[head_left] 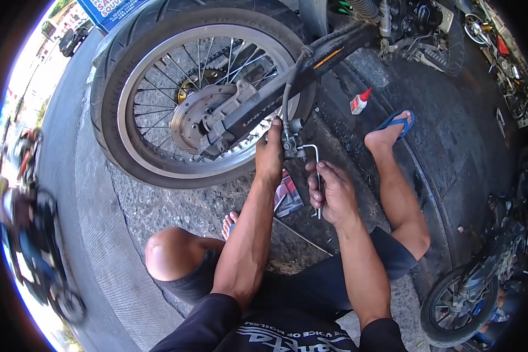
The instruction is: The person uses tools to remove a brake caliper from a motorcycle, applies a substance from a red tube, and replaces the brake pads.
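Observation:
My left hand (269, 157) is closed around a grey brake caliper (291, 142), which hangs from its hose below the swingarm (261, 112) of a motorcycle. In my right hand (337, 192) is an L-shaped hex key (317, 154), gripped along its long arm. The key's short end meets the caliper's right side; whether it is seated in a bolt is too small to tell. Just left of my hands stands the spoked rear wheel (112, 132) with its brake disc (185, 120). The caliper is off the disc, apart from it.
A small white bottle with a red cap (358, 104) stands on the ground at the right, near my sandalled foot (396, 126). Under my hands lies a pinkish package (287, 192). Another motorcycle's wheel (457, 305) is at lower right. A rider on a motorbike (35, 246) is on the road at left.

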`<state>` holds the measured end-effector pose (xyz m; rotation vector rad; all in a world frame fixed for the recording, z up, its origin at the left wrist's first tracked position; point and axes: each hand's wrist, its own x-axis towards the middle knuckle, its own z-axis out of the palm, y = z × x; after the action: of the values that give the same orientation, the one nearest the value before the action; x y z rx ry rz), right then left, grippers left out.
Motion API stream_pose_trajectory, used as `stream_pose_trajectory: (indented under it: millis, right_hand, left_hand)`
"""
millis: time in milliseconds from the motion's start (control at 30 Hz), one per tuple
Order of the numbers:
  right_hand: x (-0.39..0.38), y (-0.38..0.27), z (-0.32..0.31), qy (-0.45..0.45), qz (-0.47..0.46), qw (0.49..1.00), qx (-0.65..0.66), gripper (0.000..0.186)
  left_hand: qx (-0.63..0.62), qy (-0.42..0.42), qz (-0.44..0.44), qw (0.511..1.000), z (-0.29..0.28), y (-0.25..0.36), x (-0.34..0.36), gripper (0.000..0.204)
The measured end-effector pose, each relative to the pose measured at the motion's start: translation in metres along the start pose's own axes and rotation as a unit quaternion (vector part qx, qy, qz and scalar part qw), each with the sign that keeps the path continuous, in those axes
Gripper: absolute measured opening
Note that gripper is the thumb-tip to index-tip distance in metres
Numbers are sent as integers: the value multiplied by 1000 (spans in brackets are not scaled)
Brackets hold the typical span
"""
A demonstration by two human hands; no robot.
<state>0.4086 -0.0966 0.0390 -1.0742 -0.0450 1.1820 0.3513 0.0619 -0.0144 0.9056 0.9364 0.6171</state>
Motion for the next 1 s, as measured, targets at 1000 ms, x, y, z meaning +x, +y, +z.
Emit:
stream_pose_trajectory:
  millis: [1000]
  right_hand:
    - [12,-16,20,64,50,993,-83,31]
  left_hand:
    - [90,43,83,992,4,8,-8,65]
